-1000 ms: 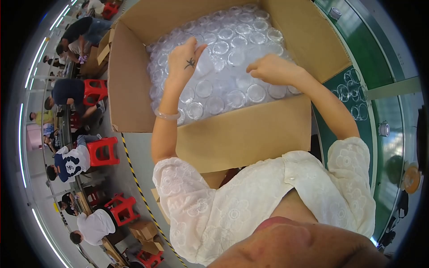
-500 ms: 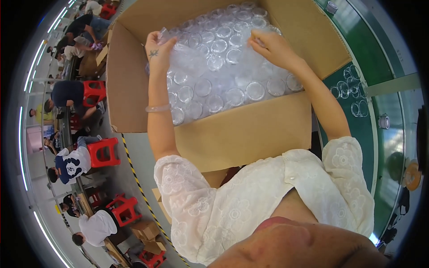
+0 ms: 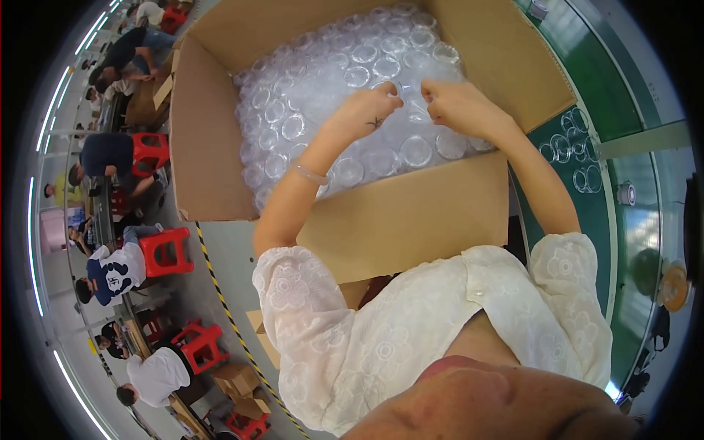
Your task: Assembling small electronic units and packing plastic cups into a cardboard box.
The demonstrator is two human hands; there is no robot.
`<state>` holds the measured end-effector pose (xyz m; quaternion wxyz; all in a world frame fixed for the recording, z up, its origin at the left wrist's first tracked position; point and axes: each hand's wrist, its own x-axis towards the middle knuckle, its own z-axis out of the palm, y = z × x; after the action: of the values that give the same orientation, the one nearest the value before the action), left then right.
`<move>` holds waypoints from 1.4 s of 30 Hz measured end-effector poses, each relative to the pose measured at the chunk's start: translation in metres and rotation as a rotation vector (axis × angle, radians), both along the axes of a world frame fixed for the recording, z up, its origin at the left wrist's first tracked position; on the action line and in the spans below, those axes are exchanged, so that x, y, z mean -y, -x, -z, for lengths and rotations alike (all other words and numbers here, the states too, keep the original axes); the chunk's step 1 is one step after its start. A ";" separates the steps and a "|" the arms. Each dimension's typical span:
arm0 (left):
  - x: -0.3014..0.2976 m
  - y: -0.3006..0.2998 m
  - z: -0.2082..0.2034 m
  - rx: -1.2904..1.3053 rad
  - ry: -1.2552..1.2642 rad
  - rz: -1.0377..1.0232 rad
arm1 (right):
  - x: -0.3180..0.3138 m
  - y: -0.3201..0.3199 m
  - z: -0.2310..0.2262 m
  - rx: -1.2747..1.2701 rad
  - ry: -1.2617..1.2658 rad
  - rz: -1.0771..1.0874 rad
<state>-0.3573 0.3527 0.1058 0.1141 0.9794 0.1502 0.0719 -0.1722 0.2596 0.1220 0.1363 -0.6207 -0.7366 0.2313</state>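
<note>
A large open cardboard box stands in front of me, filled with rows of clear round containers, seen by their circular ends. Thin clear plastic film, like a bag, lies over them and blurs some of the rings. My left hand is closed above the box's middle, gripping the film in its fingertips. Just to its right, my right hand is closed on the film as well. A small gap separates the two fists, with a bit of clear film showing between them.
On the green tabletop at the right stand several clear glass-like rings or cups and a small roll. To the left, beyond a yellow-black floor stripe, people sit at a long bench on red stools.
My left hand has moved right and nearer, from the box's left side to its middle beside my right hand. My right hand has come slightly nearer. The film has shifted off the left-hand containers.
</note>
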 end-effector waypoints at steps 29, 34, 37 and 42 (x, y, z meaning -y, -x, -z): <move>-0.012 -0.011 -0.016 -0.350 0.034 0.117 | -0.030 -0.002 -0.023 -0.425 -0.588 0.308; -0.015 0.012 -0.014 -0.165 0.033 0.044 | -0.010 -0.008 -0.056 -0.387 -0.817 0.244; -0.014 0.017 -0.026 0.057 0.044 -0.053 | 0.014 -0.015 -0.038 0.037 -0.616 -0.231; -0.021 0.011 -0.038 0.231 -0.021 -0.464 | 0.034 0.008 -0.006 0.092 -0.105 -0.420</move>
<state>-0.3686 0.3741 0.1434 0.1006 0.9051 0.3562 0.2091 -0.1802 0.2253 0.1284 0.0834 -0.4558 -0.8661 0.1874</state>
